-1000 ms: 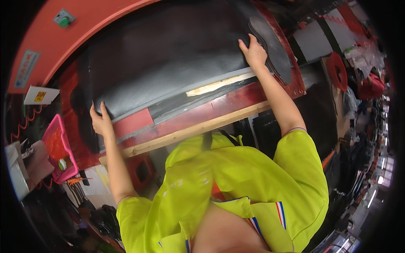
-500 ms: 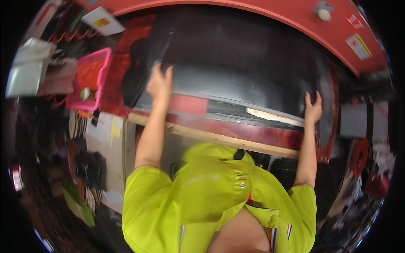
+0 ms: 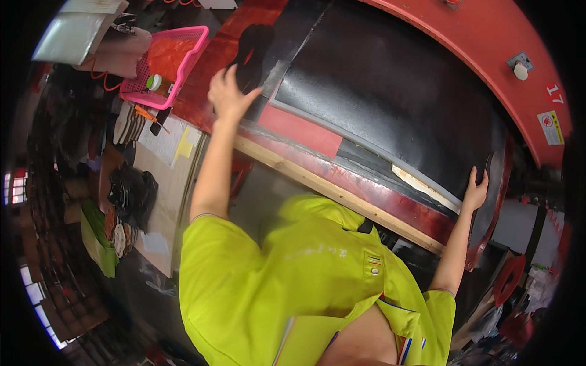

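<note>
left hand (image 3: 229,97) has fingers splayed, pink basket (image 3: 190,61) off to its left, big black slab (image 3: 384,104) lies between both hands, can't tell if the right hand (image 3: 476,193) is gripping it

Left fingers (image 3: 231,75) now off panel (image 3: 390,104)

Black slab (image 3: 390,97) on red bench (image 3: 204,82)

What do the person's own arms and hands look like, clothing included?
The left hand and right hand are ungloved, with no watch or bracelet visible. Both forearms are bare. The short, loose sleeves belong to a bright yellow-green collared shirt, with thin greyish trim at their ends.
</note>
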`<control>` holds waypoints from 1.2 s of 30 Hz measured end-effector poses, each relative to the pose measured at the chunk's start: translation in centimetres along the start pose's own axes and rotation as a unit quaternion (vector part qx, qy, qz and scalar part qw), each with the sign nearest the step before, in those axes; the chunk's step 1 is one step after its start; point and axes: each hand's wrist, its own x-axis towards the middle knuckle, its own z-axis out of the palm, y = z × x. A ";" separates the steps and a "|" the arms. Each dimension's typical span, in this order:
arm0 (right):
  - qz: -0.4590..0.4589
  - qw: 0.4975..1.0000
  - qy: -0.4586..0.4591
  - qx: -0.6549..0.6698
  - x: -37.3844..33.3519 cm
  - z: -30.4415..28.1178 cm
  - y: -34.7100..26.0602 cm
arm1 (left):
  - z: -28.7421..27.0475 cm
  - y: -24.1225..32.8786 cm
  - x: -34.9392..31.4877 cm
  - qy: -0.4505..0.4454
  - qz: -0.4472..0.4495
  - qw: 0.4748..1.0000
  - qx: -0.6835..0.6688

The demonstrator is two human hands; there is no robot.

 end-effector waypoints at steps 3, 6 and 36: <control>0.006 1.000 -0.004 0.002 0.1 0.0 0.2 | -0.2 -4.6 -1.0 -0.247 -0.096 0.962 -0.063; 0.004 1.000 -0.008 0.019 0.3 0.1 0.5 | 0.7 -7.4 -0.9 -0.239 -0.253 0.893 -0.286; -0.022 0.999 0.038 0.000 1.3 -7.1 9.0 | -0.5 6.9 0.3 -0.150 0.131 0.937 -0.288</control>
